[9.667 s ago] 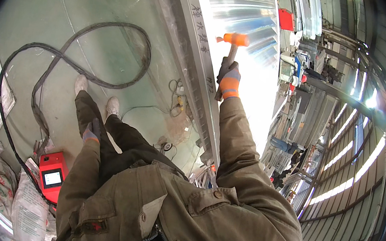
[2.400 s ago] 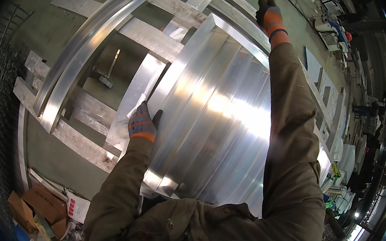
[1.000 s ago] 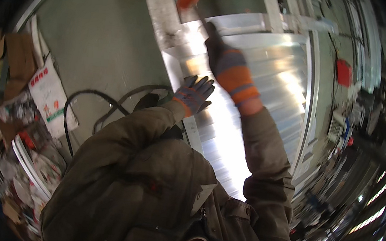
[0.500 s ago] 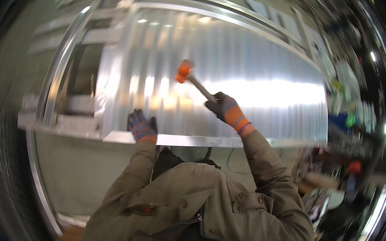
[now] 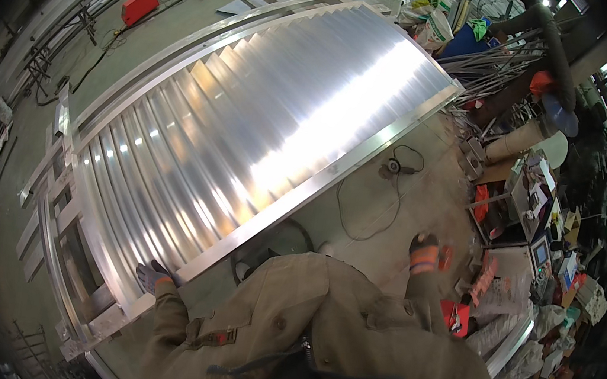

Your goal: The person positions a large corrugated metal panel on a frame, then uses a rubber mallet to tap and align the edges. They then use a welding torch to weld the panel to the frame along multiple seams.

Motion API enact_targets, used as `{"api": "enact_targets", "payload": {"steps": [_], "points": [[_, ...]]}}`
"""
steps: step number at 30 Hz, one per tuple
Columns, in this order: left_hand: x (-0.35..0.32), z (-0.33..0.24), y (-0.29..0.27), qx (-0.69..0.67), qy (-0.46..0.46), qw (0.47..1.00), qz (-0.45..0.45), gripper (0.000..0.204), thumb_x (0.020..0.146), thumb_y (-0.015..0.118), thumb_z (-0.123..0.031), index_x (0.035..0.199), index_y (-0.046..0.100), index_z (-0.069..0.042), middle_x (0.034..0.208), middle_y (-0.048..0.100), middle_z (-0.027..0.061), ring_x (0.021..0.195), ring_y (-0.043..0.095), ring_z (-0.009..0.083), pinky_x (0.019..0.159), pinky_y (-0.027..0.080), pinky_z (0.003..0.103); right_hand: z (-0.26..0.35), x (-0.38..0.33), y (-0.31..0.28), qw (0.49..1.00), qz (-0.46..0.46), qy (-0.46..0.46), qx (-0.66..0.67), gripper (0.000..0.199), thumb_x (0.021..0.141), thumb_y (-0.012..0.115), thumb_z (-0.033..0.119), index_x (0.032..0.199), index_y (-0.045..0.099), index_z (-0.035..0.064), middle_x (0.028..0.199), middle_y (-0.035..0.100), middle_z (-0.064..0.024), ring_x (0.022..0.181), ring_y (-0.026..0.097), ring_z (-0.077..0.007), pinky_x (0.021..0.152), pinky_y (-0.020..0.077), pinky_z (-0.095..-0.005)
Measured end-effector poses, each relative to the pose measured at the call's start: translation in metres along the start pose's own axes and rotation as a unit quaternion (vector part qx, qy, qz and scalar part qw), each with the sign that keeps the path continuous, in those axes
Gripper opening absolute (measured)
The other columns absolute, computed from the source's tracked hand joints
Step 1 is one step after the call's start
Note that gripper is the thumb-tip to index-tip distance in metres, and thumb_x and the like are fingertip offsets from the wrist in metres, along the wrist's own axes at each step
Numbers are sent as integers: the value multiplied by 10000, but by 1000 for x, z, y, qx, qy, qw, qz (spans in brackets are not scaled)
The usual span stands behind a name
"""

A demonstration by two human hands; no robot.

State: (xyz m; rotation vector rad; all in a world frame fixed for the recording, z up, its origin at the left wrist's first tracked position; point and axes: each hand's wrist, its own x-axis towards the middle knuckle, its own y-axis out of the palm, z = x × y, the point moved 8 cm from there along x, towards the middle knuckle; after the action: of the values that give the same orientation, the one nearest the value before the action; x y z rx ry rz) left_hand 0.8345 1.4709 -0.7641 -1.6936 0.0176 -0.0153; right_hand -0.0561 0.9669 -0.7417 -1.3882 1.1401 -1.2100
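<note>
A large silvery corrugated metal panel [image 5: 193, 169] in a metal frame lies across the work surface ahead of me. My left hand [image 5: 153, 276], in a grey and orange glove, rests flat on the panel's near left corner. To the right, off the panel, my gloved right hand [image 5: 423, 254] hangs over the floor, closed on a hammer. Its orange head [image 5: 445, 258] shows blurred beside the hand; the handle is mostly hidden.
Right of me stands a cluttered bench or cart [image 5: 512, 266] with tools and papers. Behind it are piled scraps and metal strips [image 5: 506, 52]. A round black tool with a cord [image 5: 394, 165] lies on the floor. A red case [image 5: 139, 7] sits far left.
My view has turned to the right. My right hand has moved with the hammer from above the panel to the right, beyond its near edge. My left hand stays on the panel's near left corner.
</note>
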Motion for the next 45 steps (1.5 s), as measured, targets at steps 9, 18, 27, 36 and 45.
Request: {"api": "enact_targets", "payload": {"steps": [9, 18, 27, 36, 45], "points": [[-345, -439, 55, -154, 552, 753, 322, 529, 1081, 721, -386, 1462, 657, -24, 1344, 734, 200, 1284, 668, 361, 1150, 536, 461, 57, 22, -32, 574, 256, 257, 734, 198, 1069, 684, 249, 1069, 627, 59, 752, 583, -51, 534, 553, -169, 476, 456, -347], [-521, -588, -49, -515, 211, 516, 651, 482, 1047, 796, -403, 1277, 733, 15, 1138, 760, 117, 988, 737, 203, 869, 623, 367, 197, 117, -173, 677, 391, -92, 617, 516, 1113, 676, 399, 1489, 600, 54, 987, 759, -93, 733, 720, -160, 571, 527, -306], [-299, -630, 57, -670, -32, 633, 387, 444, 1038, 768, -398, 1160, 659, 14, 899, 685, 132, 724, 681, 287, 624, 595, 496, -6, 148, 101, 718, 414, 70, 555, 457, 1071, 690, 387, 1344, 667, 21, 1266, 738, -144, 948, 732, -258, 808, 608, -440], [-122, -719, 140, -666, -77, 684, 289, 756, 1031, 595, -703, 1269, 721, 3, 953, 749, 170, 818, 727, 367, 795, 621, 522, -213, 67, 226, 862, 414, -74, 284, 407, 1031, 692, 332, 1317, 718, 44, 1192, 763, -229, 1023, 732, -415, 898, 586, -529], [-117, -825, 110, -592, -131, 754, 253, 821, 1028, 564, -740, 1331, 727, 5, 1021, 780, 192, 883, 746, 382, 860, 627, 492, -291, 106, 171, 555, 273, 525, 584, 227, 1072, 679, 357, 1067, 677, 130, 839, 688, -63, 694, 681, -246, 573, 517, -431]]}}
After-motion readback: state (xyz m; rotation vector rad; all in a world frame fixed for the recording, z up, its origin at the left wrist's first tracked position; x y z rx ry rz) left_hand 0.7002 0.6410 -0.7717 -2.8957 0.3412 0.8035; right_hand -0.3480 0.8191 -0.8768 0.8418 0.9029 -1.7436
